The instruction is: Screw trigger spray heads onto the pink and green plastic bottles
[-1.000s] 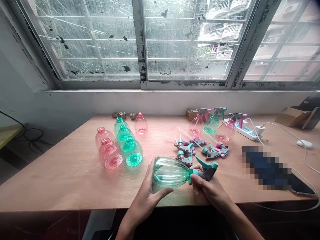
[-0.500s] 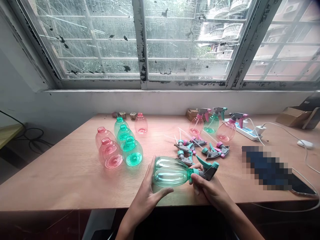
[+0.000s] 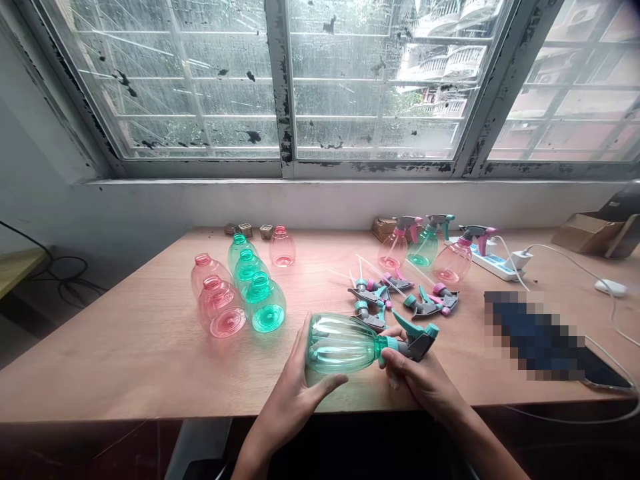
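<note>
A clear green spray bottle [image 3: 340, 343] lies on its side in the air above the table's front edge, its base to the left. My left hand [image 3: 295, 393] cups the base end, with the thumb stretched along the near side. At the neck, my right hand [image 3: 413, 377] pinches the teal collar of the grey and teal trigger head [image 3: 419, 339], which sits on the bottle's mouth. How tightly it is screwed on, I cannot tell. Just beyond the bottle lies a heap of loose trigger heads [image 3: 373, 297] in grey, teal and pink, with white tubes.
Open green bottles [image 3: 265, 303] and pink bottles [image 3: 221, 307] stand at the left. Spray bottles with heads fitted [image 3: 453, 260] stand at the back right beside a power strip [image 3: 495, 265]. A blurred dark phone-like object [image 3: 605, 373] and white cables lie at the right.
</note>
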Available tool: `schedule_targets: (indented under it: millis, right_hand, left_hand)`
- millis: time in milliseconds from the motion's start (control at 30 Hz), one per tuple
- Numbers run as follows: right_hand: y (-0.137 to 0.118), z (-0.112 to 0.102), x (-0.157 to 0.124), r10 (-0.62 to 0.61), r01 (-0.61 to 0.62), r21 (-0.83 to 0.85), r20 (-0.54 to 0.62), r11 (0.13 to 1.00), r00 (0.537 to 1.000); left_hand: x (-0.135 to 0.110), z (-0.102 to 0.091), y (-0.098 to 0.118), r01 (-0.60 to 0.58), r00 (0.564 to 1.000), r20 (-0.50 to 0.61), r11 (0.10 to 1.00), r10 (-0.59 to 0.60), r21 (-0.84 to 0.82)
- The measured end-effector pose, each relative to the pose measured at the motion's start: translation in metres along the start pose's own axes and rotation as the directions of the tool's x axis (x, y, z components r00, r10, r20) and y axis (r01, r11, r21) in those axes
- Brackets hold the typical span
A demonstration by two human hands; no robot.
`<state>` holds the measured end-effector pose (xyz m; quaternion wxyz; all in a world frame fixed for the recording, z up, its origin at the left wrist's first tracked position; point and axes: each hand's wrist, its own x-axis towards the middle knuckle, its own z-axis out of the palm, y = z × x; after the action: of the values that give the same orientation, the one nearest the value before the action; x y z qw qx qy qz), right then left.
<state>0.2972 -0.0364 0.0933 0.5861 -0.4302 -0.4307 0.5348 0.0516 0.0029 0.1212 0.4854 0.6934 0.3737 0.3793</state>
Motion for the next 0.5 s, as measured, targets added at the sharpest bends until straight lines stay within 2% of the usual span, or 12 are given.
schedule_targets:
  millis: [500]
  right_hand:
    - [-0.0006,0.0018,0.0,-0.002,0.002,-0.009,-0.021,1.0,1.0]
  left_hand:
    - [0.0002,0.0001,0.0032,0.024,0.999,0.024,0.999,-0.026,0.047]
